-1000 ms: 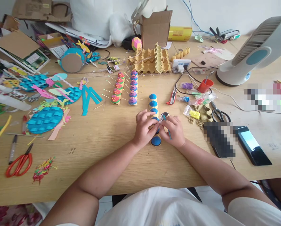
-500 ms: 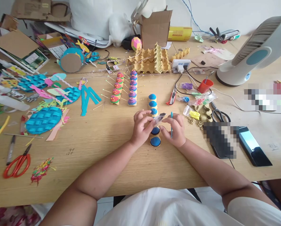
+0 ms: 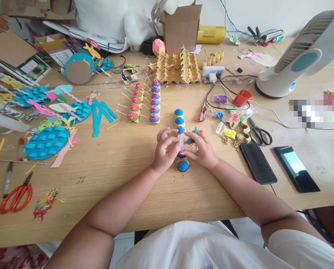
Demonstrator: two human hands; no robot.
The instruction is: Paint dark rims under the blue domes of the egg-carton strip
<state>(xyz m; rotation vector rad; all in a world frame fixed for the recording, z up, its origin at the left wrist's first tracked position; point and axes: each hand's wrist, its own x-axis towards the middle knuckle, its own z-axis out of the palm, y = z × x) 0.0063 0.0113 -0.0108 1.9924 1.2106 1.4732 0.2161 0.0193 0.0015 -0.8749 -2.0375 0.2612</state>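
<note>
Between my hands is a small clear plastic bag (image 3: 183,142) with something dark inside. My left hand (image 3: 167,150) pinches its left side. My right hand (image 3: 202,150) has its fingers closed at the bag's right side, and a thin blue stick tool (image 3: 196,134) is also held in it, standing upright. Under and around the hands runs an egg-carton strip with blue-covered domes (image 3: 183,165); the nearest domes have a dark rim. My hands hide the strip's middle. Farther left stand a red-and-green row of caterpillars (image 3: 136,101) and a purple row (image 3: 155,101), with sticks poking out.
Right of my hands lie clay packets (image 3: 228,132), black scissors (image 3: 259,134), two phones (image 3: 258,163), a red cup (image 3: 242,98) and a fan (image 3: 301,59). A red cutter (image 3: 202,111) lies nearer. At left are blue woven discs (image 3: 47,142) and red scissors (image 3: 17,196). Egg trays (image 3: 175,69) stand behind.
My right hand has moved left to the bag, which is now held level between both hands, its dark contents toward the right. The whole view has shifted slightly.
</note>
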